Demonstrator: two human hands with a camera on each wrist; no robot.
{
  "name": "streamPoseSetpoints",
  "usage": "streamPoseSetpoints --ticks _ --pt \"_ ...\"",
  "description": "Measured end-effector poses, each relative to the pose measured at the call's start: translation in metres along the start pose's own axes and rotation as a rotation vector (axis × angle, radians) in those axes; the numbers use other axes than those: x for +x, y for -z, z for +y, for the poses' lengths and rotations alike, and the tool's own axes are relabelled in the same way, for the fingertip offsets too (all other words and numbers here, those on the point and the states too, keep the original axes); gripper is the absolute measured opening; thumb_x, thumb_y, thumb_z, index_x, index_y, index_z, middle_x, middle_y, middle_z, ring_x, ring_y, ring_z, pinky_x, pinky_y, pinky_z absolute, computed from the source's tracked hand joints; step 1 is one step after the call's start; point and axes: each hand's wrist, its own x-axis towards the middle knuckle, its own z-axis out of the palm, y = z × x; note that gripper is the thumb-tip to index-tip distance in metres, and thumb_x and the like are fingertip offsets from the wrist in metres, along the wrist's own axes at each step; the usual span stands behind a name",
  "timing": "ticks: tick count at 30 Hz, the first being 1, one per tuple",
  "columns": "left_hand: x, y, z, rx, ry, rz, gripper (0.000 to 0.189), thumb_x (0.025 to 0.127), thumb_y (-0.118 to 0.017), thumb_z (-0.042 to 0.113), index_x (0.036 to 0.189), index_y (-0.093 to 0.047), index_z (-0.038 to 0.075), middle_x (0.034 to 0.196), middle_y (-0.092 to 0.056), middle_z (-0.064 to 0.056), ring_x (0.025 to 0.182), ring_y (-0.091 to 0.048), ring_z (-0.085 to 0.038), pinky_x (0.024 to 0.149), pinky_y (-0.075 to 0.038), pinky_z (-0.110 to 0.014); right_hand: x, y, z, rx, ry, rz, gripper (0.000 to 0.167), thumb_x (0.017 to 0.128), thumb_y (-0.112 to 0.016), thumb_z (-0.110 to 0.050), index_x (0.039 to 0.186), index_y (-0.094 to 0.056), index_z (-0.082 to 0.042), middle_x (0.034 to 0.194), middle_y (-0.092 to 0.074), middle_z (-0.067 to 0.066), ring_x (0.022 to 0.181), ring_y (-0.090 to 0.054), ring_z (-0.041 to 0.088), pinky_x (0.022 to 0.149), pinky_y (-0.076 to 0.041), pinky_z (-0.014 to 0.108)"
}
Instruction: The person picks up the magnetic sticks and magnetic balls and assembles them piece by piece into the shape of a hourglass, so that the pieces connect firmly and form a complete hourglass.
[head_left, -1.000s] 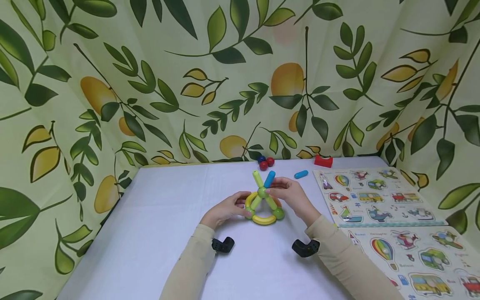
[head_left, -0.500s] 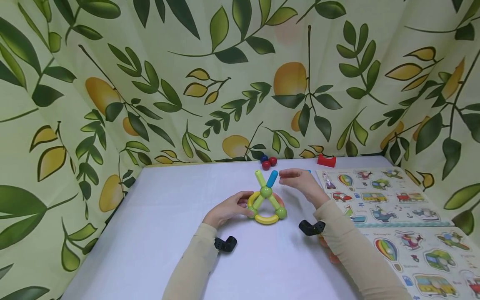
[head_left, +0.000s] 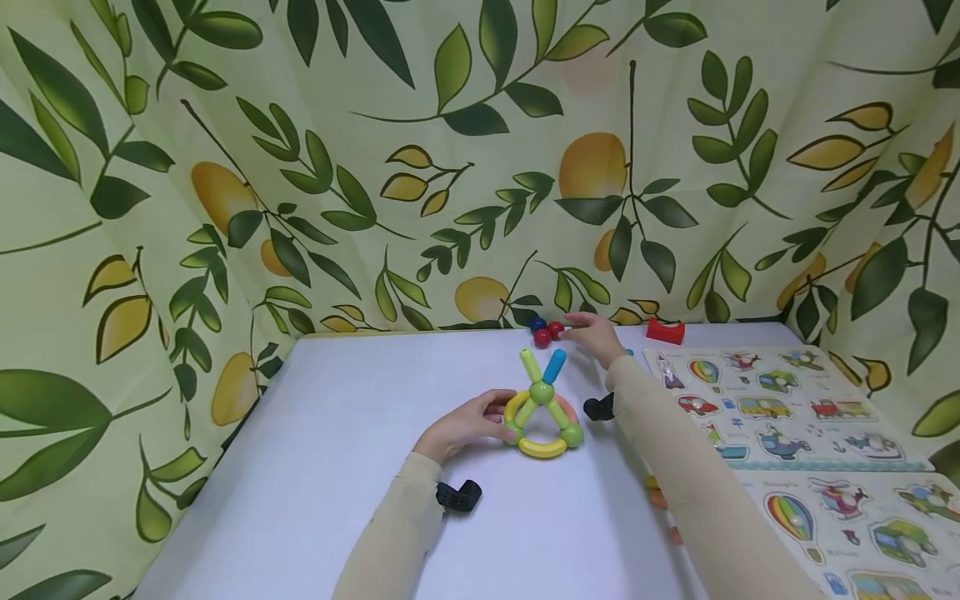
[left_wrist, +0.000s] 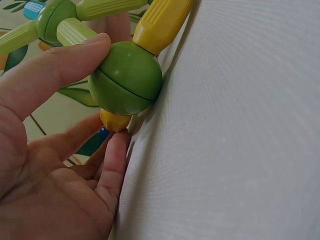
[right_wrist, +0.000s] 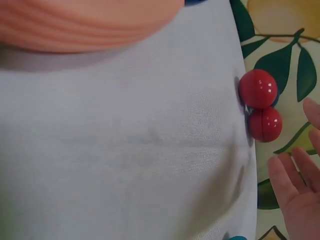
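A toy model of rods, curved pieces and green balls [head_left: 542, 392] stands on the white table in the head view. Its two upper rods lean apart, one light green and one blue [head_left: 555, 367]. My left hand [head_left: 465, 427] holds its left corner. In the left wrist view the thumb lies against the green corner ball [left_wrist: 127, 77], with fingers behind and below. Farther back, my right hand [head_left: 596, 337] reaches toward two red balls [head_left: 542, 338] and a dark blue ball [head_left: 537, 323]. The right wrist view shows its fingers extended beside the red balls [right_wrist: 265, 124], holding nothing.
A red block [head_left: 665, 331] with a notch sits at the back right edge. Picture puzzle boards [head_left: 787, 400] cover the table's right side. Orange pieces [head_left: 657, 493] lie partly under the right forearm. A leaf-patterned curtain [head_left: 480, 167] borders the table.
My right hand has left the blue rod and moved away to the back, near the red balls. My left hand stays on the model's corner. The view has shifted slightly.
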Motion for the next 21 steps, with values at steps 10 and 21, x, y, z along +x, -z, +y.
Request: streamPoseSetpoints --ticks 10,21 --pt "0.000 0.000 -0.001 -0.036 -0.005 -0.006 0.079 0.077 -0.082 0.006 0.147 -0.046 0.014 0.139 -0.052 -0.005 0.122 -0.048 -0.019 0.115 -0.041 -0.038 0.024 -0.001 0.004 -0.041 -0.009 -0.101 0.059 0.096 -0.061 -0.015 0.151 -0.041 -0.014 0.158 -0.037 0.018 0.144 -0.034 0.038 0.119 -0.033 0.053" --pt "-0.002 -0.002 -0.001 -0.046 -0.008 -0.006 0.077 0.077 -0.081 0.005 0.146 -0.047 0.014 0.135 -0.053 -0.004 0.120 -0.048 -0.019 0.114 -0.041 -0.040 0.026 -0.006 0.002 -0.188 -0.007 -0.196 0.063 0.097 -0.051 -0.008 0.156 -0.032 -0.016 0.163 -0.023 0.022 0.149 -0.019 0.044 0.120 -0.017 0.066"
